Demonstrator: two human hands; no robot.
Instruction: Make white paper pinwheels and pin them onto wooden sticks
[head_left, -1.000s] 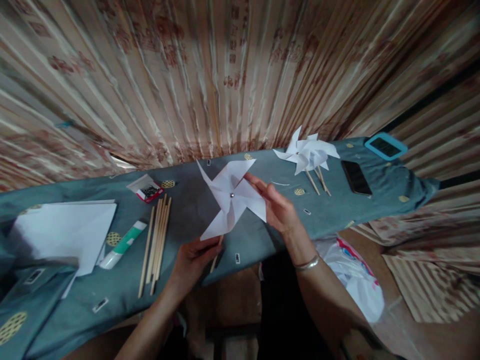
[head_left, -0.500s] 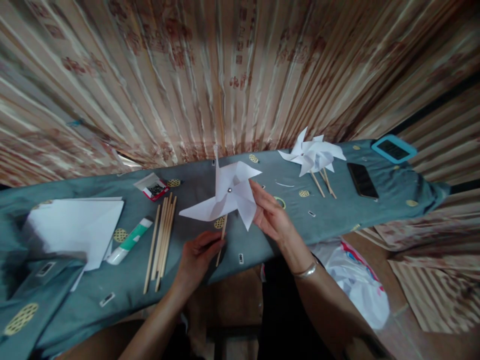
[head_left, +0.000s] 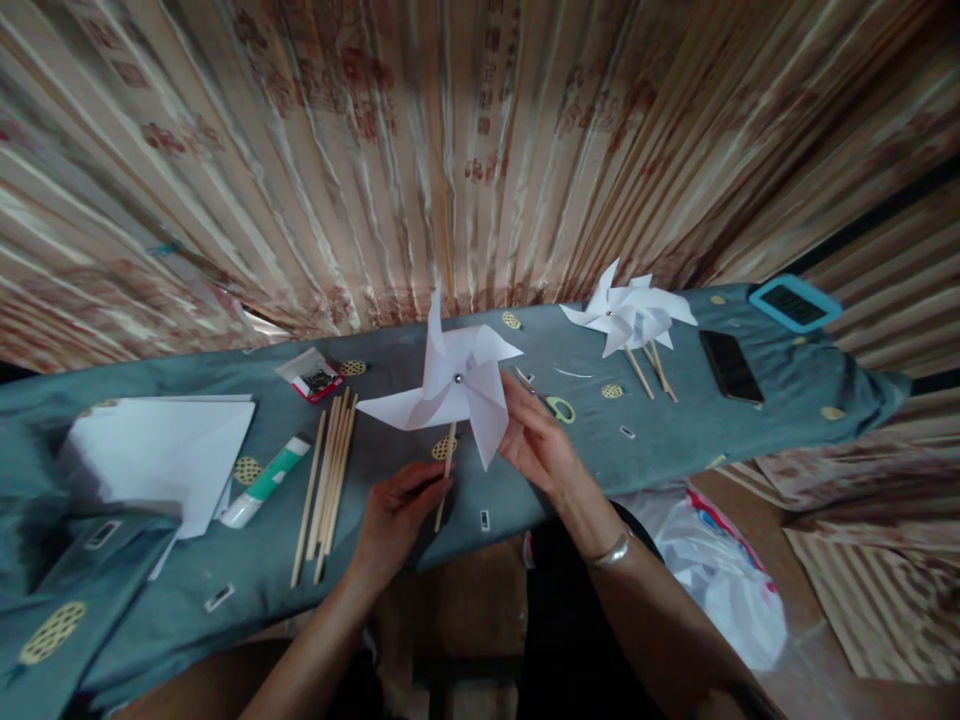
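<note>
The cloth-covered surface (head_left: 675,430) carries the same layout as a second ago: white paper (head_left: 157,450) at left, two other pinwheels (head_left: 626,310) at far right, wooden sticks (head_left: 328,480) left of centre. What has changed is the white pinwheel (head_left: 465,395) held over the middle of the surface: its blades have turned a little clockwise, which suggests the paper swings on its pin and looks fully joined. The left hand (head_left: 394,515) pinches its stick (head_left: 449,455) between thumb and fingers, as before. The right hand (head_left: 544,450) is loosely curled at the right-hand blade; I cannot tell whether its fingers grip the paper or only brush it. Beside that hand, green-handled scissors (head_left: 570,413), hidden a second ago, now show.
</note>
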